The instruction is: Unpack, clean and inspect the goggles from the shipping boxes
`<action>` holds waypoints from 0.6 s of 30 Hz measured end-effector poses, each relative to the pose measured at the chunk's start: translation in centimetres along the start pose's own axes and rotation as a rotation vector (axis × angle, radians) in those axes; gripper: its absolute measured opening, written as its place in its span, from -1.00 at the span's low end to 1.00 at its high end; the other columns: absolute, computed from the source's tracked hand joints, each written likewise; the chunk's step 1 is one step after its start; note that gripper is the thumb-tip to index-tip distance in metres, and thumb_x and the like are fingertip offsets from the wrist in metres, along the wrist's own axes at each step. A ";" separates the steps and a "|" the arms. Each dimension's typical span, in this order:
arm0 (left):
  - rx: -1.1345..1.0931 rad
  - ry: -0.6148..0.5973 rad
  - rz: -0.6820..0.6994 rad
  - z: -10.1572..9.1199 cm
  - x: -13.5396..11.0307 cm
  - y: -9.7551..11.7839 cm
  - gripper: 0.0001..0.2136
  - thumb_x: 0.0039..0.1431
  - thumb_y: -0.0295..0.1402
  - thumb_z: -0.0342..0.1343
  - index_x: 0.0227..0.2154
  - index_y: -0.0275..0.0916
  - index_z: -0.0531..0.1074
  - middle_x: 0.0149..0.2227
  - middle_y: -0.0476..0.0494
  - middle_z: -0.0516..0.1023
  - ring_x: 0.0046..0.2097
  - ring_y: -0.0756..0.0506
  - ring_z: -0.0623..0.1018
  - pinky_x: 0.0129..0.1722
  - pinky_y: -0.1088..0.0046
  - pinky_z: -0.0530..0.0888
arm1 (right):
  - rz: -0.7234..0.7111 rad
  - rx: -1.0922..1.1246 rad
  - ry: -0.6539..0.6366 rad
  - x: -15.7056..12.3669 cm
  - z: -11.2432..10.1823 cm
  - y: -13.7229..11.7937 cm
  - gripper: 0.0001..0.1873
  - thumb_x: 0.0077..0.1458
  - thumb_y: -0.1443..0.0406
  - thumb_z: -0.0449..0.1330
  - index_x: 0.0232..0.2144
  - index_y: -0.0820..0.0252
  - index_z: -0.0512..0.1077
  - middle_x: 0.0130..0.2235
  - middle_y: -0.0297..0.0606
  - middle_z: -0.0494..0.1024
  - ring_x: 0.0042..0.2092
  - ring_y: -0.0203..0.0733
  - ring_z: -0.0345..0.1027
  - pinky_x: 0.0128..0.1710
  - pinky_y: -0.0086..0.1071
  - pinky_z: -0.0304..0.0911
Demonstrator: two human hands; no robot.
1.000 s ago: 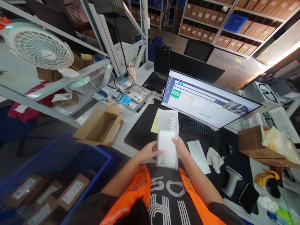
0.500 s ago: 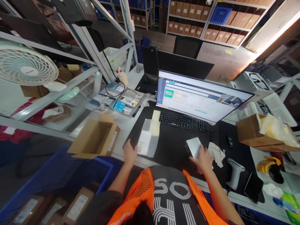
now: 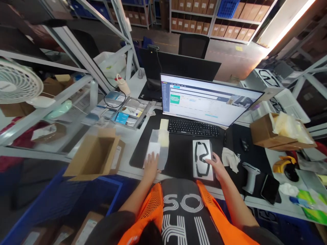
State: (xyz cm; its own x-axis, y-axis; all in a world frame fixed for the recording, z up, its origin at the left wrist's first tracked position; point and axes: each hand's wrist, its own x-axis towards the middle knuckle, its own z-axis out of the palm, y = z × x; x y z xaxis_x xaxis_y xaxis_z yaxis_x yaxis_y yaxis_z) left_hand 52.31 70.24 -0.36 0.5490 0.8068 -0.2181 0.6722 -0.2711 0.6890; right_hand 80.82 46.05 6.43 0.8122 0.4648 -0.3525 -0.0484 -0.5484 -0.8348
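Observation:
My right hand [image 3: 216, 165] grips the right edge of a flat white box [image 3: 199, 160], its thumb over the top face. A black shape like a pair of glasses is printed on that face. The box is low over the black desk mat [image 3: 178, 163]; whether it touches the mat I cannot tell. My left hand [image 3: 152, 166] lies with fingers stretched out on a small white packet or box [image 3: 153, 148]. Beneath the packet is a translucent plastic sheet or bag [image 3: 165, 154], and a pale yellow paper [image 3: 164, 125] lies at its top end.
An open cardboard box [image 3: 92, 154] stands left, above a blue crate [image 3: 114, 190]. Ahead are a keyboard [image 3: 192, 128] and monitor [image 3: 204, 100]. To the right lie a crumpled tissue [image 3: 230, 159], a scanner [image 3: 250, 177], a phone [image 3: 270, 189] and a mouse [image 3: 244, 144].
The white box in my right hand has turned from tilted to face up, showing the black print. My left hand has moved from beside the plastic sheet onto the white packet. The view has shifted.

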 end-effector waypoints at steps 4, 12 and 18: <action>-0.186 0.055 -0.040 -1.2 0.0 -0.3 -0.60 0.22 -0.22 0.10 0.07 -0.28 0.47 0.28 -0.40 0.34 0.40 -0.37 0.13 0.39 -0.01 -0.05 | 0.100 0.231 -0.116 -0.1 0.5 -0.8 -0.12 -0.01 -0.07 0.20 0.27 0.22 0.17 -0.03 -0.04 0.58 -0.11 0.07 0.56 -0.24 -0.18 0.49; -0.644 0.207 -0.237 -3.2 1.8 -0.4 -0.51 0.42 -0.06 -0.25 0.23 -0.17 0.28 0.10 -0.31 0.54 0.14 -0.24 0.52 0.07 0.07 0.52 | 0.191 0.364 -0.144 -0.6 0.6 -1.0 0.20 -0.29 0.10 0.45 0.33 0.19 0.00 0.04 -0.01 0.53 0.03 0.13 0.49 -0.05 -0.13 0.48; -0.647 0.337 -0.473 -2.1 -0.8 -2.0 -0.58 0.38 -0.12 -0.05 0.10 -0.34 0.34 -0.14 -0.29 0.59 -0.13 -0.19 0.62 -0.07 0.06 0.56 | 0.169 0.239 -0.179 -0.2 0.6 1.0 0.24 -0.27 0.05 0.46 0.36 0.18 -0.04 0.10 0.01 0.49 0.07 0.15 0.47 -0.01 -0.12 0.45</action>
State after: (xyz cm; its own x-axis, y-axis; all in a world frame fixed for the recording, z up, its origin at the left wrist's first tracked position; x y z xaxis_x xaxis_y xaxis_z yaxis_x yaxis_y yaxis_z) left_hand 49.46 71.25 -0.09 0.0388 0.8996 -0.4349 0.3224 0.4007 0.8576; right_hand 80.31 45.82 5.44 0.6670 0.5077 -0.5453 -0.3257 -0.4596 -0.8263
